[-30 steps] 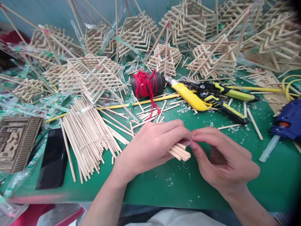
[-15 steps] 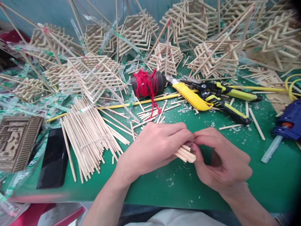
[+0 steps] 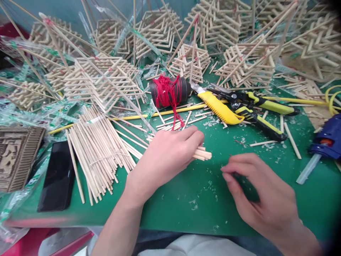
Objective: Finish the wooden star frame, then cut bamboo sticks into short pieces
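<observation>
My left hand (image 3: 170, 151) is closed around a small bundle of thin wooden sticks (image 3: 204, 154), whose ends poke out past the fingers to the right. Most of the bundle is hidden under the palm. To the right, apart from the sticks, my right hand (image 3: 262, 193) hovers over the table with thumb and forefinger tips pinched together. Whatever is between those tips, if anything, is too small to make out. Beyond my left hand lies a dark spool (image 3: 170, 91) wound with red thread, its loose end trailing among short sticks.
A green table (image 3: 186, 206) carries a loose pile of long sticks (image 3: 98, 156), a black phone (image 3: 57, 177), a yellow-handled saw (image 3: 221, 108), pruning shears (image 3: 255, 119) and a blue glue gun (image 3: 327, 137). Several stacked stick frames (image 3: 99, 83) line the back. A carved brown piece (image 3: 20, 156) lies left.
My hands have moved apart. The left has shifted left and slightly up with the sticks, while the right has drawn away from their ends, rightward and down.
</observation>
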### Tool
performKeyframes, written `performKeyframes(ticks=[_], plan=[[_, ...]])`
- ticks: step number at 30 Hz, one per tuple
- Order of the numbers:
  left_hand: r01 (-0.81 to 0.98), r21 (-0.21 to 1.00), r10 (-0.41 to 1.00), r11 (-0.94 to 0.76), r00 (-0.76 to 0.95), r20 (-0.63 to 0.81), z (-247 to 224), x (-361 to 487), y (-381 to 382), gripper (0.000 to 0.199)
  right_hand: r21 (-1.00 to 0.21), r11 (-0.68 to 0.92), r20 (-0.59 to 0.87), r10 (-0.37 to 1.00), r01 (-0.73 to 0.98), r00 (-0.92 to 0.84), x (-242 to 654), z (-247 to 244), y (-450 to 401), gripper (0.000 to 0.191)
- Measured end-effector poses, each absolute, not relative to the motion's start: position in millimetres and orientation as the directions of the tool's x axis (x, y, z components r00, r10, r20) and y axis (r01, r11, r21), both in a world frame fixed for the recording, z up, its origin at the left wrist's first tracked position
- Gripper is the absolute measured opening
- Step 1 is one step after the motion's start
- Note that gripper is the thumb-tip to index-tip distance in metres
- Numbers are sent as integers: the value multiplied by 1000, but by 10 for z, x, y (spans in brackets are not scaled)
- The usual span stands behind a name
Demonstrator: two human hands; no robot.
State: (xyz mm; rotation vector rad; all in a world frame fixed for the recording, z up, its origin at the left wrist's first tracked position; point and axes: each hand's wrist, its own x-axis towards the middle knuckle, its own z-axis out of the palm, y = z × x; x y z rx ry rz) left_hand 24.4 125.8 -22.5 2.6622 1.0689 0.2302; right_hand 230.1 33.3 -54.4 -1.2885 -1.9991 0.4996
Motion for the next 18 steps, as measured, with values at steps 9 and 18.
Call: performKeyframes(ticks=[9,18], plan=[[702,109,704,-704,710,-27,-222,235,1270,12,-549,519,210,845,655,-492,2330,-691,154,19],[697,85,696,-712,716,-43,-232,253,1278,11,-472,597,218,792,649,-570,2336,-810,168,26]])
